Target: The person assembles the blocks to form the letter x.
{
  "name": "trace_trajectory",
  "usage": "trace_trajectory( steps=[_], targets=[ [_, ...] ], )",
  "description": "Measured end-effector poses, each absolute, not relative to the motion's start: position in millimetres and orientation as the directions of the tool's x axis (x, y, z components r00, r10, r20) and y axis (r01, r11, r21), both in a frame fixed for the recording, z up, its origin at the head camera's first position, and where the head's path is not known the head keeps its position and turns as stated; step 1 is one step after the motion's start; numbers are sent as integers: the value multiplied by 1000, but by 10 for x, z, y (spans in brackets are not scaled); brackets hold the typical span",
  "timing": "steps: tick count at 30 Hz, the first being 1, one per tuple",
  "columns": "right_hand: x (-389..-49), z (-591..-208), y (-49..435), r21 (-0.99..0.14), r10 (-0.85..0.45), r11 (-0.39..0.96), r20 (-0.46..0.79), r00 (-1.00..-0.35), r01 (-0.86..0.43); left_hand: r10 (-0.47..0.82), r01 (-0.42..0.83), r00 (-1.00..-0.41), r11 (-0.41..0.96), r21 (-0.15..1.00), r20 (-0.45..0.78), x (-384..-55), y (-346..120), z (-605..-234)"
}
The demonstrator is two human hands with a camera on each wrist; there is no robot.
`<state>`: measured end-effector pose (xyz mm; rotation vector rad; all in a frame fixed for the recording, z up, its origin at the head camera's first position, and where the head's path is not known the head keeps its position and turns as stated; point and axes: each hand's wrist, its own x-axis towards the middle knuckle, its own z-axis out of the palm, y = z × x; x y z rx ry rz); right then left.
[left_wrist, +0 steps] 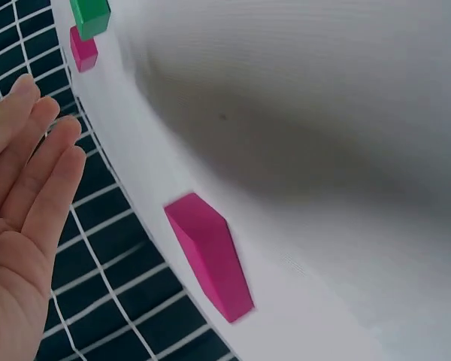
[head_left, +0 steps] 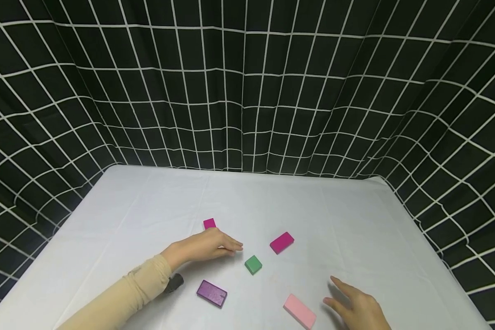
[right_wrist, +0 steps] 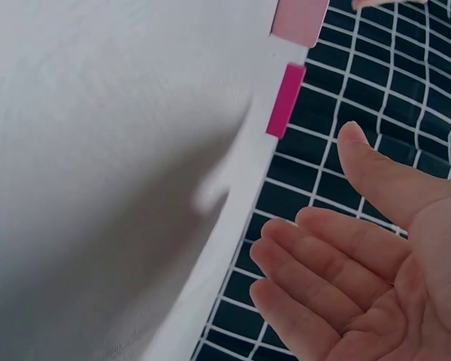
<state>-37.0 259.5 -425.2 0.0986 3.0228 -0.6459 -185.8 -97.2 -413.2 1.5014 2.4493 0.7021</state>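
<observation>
Above a white table (head_left: 334, 206), the left hand (head_left: 206, 246) hovers empty, fingers straight, near a green block (head_left: 253, 265); the empty right hand (head_left: 360, 309), thumb spread wide, flanks a pink block (head_left: 299, 311), likely best pinched crosswise.

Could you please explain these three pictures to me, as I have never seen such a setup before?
There is no robot here: a person is using two bare hands, the left hand and the right hand. The wide picture comes from a camera worn on the head, looking forward and down. The other two come from cameras on the wrists, each showing that hand close up. On the white-covered table lie a green block, a purple block, a pale pink block, one magenta block and another magenta block, partly hidden by the left hand in the head view. Behind hangs a dark curtain with white lines. Neither hand holds anything; the right hand is beside the pale pink block.
</observation>
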Motion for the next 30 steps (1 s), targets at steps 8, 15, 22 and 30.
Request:
trace_trajectory(
  steps=[8,15,22,30],
  targets=[
    [-325,-4285,2583,-429,35,901,-65,-997,60,879,741,-478,407,534,-8,-1939,-690,-4125],
    [-278,-4313,2507,-468,28,882,-70,-997,58,900,705,-435,348,617,-11,-1968,-517,-4213],
    [-248,-4319,2384,-499,-6,866,-55,-998,22,897,706,-440,366,606,-29,-1942,-433,-4232],
    [-273,-4347,2296,-504,-75,863,-90,-993,-20,862,645,-496,444,622,-101,-1915,-377,-4218]
  ],
)
